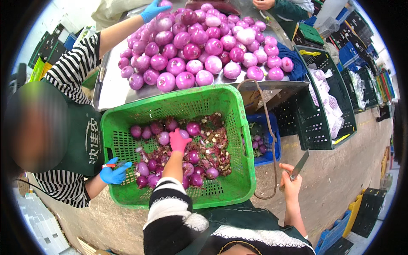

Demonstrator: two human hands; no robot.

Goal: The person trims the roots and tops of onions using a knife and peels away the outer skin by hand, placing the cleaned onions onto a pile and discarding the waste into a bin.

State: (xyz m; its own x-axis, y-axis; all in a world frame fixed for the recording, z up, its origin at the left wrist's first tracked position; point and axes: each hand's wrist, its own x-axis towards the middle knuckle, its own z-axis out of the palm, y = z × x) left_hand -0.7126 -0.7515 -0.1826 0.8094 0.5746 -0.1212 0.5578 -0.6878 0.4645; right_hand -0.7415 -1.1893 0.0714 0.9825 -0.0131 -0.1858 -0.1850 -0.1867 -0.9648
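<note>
My left hand (179, 142), in a pink glove, reaches down into a large green plastic crate (247, 188). A red onion (184, 134) lies between its spread thumb and fingers; whether they grip it cannot be made out. More red onions (193, 128) lie around the hand, among dry skins and root trimmings (220, 140). Bare and off to the right of the crate, my right hand (291, 181) holds a knife (299, 165) by its handle, with the broad blade pointing up.
Peeled red onions (194, 47) are heaped on a metal table (111, 83) beyond the crate. At left, a co-worker's blue-gloved hand (116, 172) holds a red-handled tool (110, 165). A blue crate (276, 149) and a dark crate with net bags (347, 127) stand right.
</note>
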